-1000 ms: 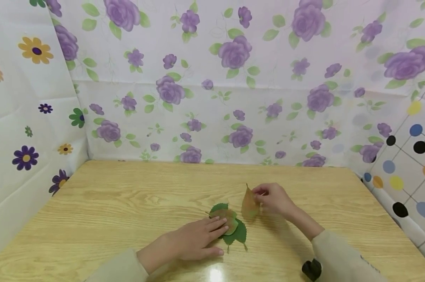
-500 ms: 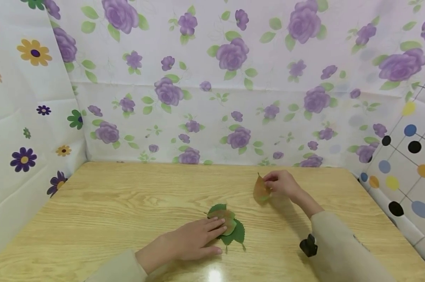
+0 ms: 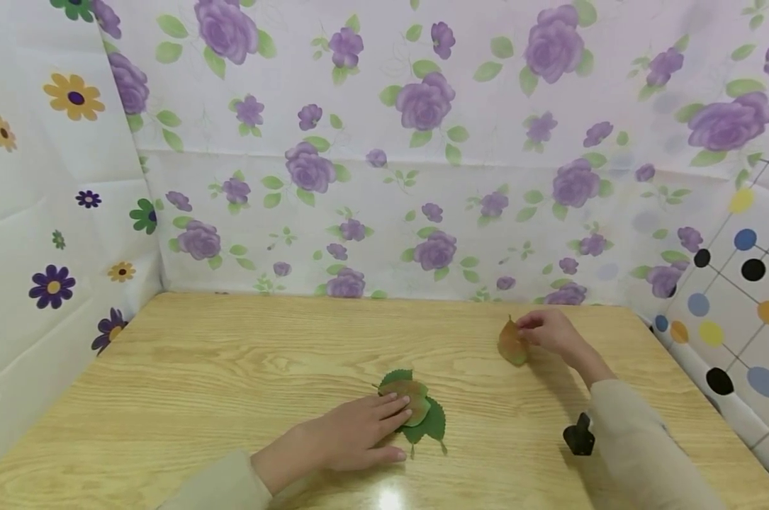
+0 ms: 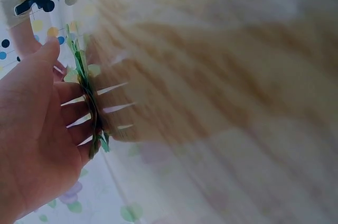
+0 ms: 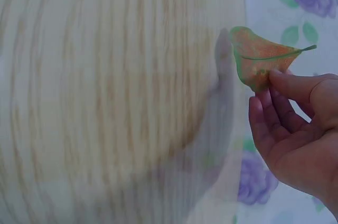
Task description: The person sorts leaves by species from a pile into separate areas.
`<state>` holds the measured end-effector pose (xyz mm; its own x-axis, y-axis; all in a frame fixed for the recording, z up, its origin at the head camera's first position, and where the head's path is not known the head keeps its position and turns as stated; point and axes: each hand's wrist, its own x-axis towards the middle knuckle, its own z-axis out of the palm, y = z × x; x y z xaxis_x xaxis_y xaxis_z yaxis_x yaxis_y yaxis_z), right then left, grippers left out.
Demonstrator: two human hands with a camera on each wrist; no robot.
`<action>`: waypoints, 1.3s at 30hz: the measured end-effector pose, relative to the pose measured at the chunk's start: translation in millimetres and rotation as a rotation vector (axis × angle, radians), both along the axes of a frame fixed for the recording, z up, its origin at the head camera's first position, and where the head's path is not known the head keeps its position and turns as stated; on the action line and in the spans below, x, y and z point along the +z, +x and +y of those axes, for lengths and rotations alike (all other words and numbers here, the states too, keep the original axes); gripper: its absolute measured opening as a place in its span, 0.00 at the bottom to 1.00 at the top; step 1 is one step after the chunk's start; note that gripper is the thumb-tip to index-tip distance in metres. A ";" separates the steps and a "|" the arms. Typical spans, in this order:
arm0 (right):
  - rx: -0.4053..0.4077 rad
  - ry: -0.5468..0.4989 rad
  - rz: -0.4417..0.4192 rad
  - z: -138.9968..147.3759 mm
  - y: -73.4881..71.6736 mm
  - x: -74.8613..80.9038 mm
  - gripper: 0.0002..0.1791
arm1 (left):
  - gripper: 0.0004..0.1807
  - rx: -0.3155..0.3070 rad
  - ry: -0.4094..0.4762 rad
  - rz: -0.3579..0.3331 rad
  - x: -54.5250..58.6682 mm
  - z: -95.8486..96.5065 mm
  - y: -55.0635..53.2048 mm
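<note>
An orange-brown leaf [image 3: 512, 344] with green edges and a short stem is pinched between thumb and fingers of my right hand [image 3: 553, 333], toward the table's back right. The right wrist view shows the thumb lying across the leaf [image 5: 264, 57]. Near the middle of the table, my left hand [image 3: 352, 432] rests with straight fingers on a small pile of leaves. Its top leaf [image 3: 416, 411] is brownish with a green edge, and dark green serrated leaves [image 3: 434, 421] stick out beneath it. Seen edge-on in the left wrist view, the pile [image 4: 90, 97] is a thin stack against the fingers.
The wood-grain table [image 3: 231, 354] is bounded at the back by a white cloth with purple flowers [image 3: 425, 103]. Flowered cloth [image 3: 46, 234] hangs on the left and dotted cloth [image 3: 741, 312] on the right. A black device [image 3: 578, 434] is at my right sleeve.
My right hand has carried the orange-brown leaf to the right and toward the back, away from the pile. The left hand has stayed on the pile.
</note>
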<state>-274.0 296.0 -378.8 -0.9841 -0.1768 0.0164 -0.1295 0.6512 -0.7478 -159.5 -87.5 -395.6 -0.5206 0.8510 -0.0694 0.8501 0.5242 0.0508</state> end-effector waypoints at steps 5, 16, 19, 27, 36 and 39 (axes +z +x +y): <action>-0.015 -0.016 -0.020 20.3 2.0 -6.3 0.16 | 0.37 -0.021 -0.001 0.038 -1.0 1.2 -0.4; -0.050 -0.043 -0.020 37.7 3.6 -13.0 0.15 | 0.34 -0.012 -0.001 0.062 0.1 3.1 -2.5; -0.057 -0.005 0.003 40.3 2.5 -17.7 0.14 | 0.30 -0.006 -0.009 0.076 0.9 5.3 -2.6; -0.095 0.147 0.066 39.8 2.7 -25.3 0.14 | 0.20 -0.053 0.018 0.217 1.7 13.6 -5.7; -0.098 0.136 0.071 37.2 5.9 -27.1 0.14 | 0.10 -0.027 0.225 0.130 -1.7 19.7 -19.5; -0.101 0.131 0.069 37.1 6.4 -28.3 0.14 | 0.09 0.019 0.252 0.054 -0.1 21.1 -21.1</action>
<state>-267.6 333.1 -407.1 -0.9943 -0.0824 0.0676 -0.1065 0.7550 -0.6470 -180.6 -66.4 -395.8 -0.5342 0.8277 0.1719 0.8450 0.5171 0.1361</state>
